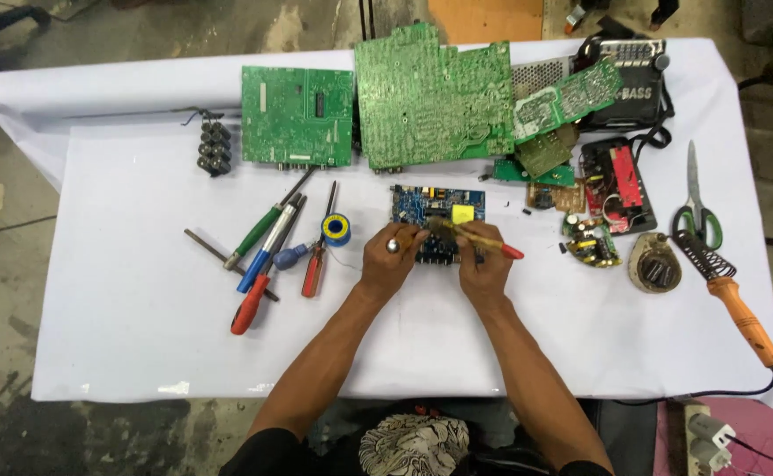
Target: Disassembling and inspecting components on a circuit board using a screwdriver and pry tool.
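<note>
A small blue circuit board (431, 204) with a yellow part lies at the table's middle. My left hand (391, 256) rests on its near left edge and pinches something small at the fingertips. My right hand (483, 263) sits at the board's near right edge, gripping a thin tool with a wooden shaft and red end (483, 240). The tool lies slantwise, its tip over the board's middle. Both forearms reach in from the bottom edge.
Several screwdrivers (267, 247) and a solder spool (336, 229) lie to the left. Large green boards (431, 92) cover the back. A soldering iron (739, 308) on its coil stand, scissors (695, 198), small boards and a black radio occupy the right side. A power strip (708, 436) sits below.
</note>
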